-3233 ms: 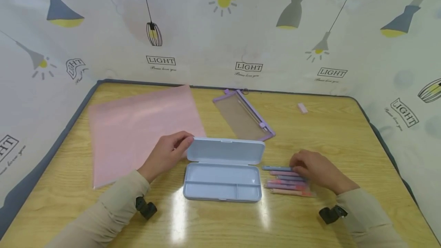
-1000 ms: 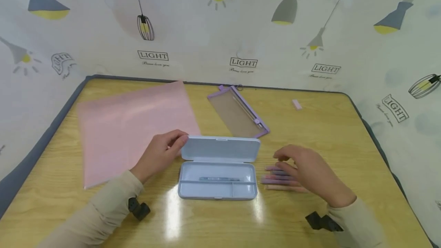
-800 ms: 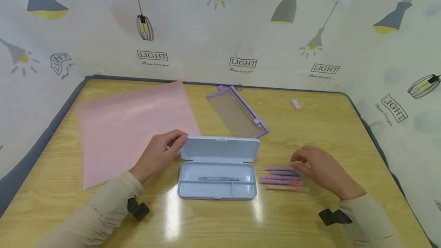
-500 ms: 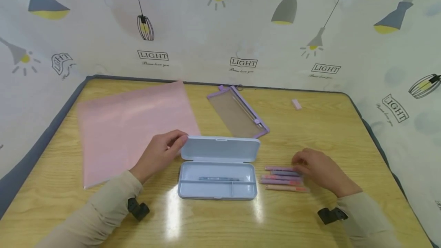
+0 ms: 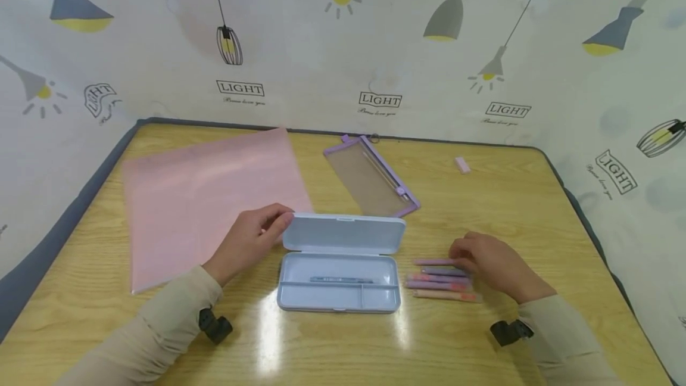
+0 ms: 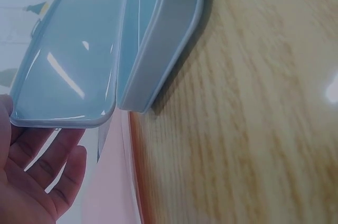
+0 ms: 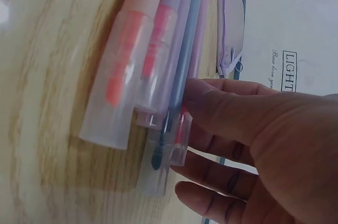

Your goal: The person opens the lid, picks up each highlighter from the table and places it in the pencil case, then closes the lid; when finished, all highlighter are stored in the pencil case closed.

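Left grip (image 5: 250, 238) pinches the raised lid (image 5: 343, 234) of a glossy pale-blue case (image 5: 316, 297), right grip (image 5: 497, 264) a slim pink pen (image 5: 431, 262).

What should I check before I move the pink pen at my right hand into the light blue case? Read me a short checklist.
1. Lid open: ok; your left hand holds it raised.
2. Room in the case: ok; I see only one blue pen inside.
3. Blue pen off the divider: cannot tell; it lies along it.
4. Right hand on the pink pen: ok; thumb and fingers pinch it near the cap.
5. Pink pen well apart from the others: not ok; the slate-blue pen lies close alongside.
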`<act>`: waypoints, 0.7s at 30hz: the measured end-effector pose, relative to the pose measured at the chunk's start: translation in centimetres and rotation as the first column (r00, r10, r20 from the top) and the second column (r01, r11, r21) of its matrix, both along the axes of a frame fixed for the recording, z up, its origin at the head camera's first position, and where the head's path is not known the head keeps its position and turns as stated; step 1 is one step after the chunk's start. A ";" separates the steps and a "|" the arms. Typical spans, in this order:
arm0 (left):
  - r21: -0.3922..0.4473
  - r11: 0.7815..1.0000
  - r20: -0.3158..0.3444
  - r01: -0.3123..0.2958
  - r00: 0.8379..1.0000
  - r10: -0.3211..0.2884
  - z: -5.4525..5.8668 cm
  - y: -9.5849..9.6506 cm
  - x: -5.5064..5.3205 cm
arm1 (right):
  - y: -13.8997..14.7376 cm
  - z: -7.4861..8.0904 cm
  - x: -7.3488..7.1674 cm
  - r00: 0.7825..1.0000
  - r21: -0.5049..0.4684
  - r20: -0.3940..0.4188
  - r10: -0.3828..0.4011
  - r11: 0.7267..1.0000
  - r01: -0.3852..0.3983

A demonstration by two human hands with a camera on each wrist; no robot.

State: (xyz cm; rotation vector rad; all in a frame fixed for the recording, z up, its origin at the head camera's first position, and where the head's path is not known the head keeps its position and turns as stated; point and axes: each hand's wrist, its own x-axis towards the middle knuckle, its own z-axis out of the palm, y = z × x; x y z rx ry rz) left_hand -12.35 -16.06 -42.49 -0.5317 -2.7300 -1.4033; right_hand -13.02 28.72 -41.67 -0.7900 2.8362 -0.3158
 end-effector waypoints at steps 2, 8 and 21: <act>0.008 1.000 0.003 0.003 1.000 -0.003 0.1 0.0 0.0 | -0.1 0.0 0.0 1.000 0.000 -0.026 0.000 1.000 0.000; 0.013 1.000 0.030 0.006 1.000 -0.006 -0.1 0.0 0.1 | -1.0 1.1 1.9 0.990 -0.011 -0.140 0.014 1.000 -0.016; 0.024 1.000 0.025 -0.004 1.000 0.004 0.1 0.1 0.1 | -10.6 2.4 3.6 0.908 0.002 -0.327 0.263 0.961 -0.278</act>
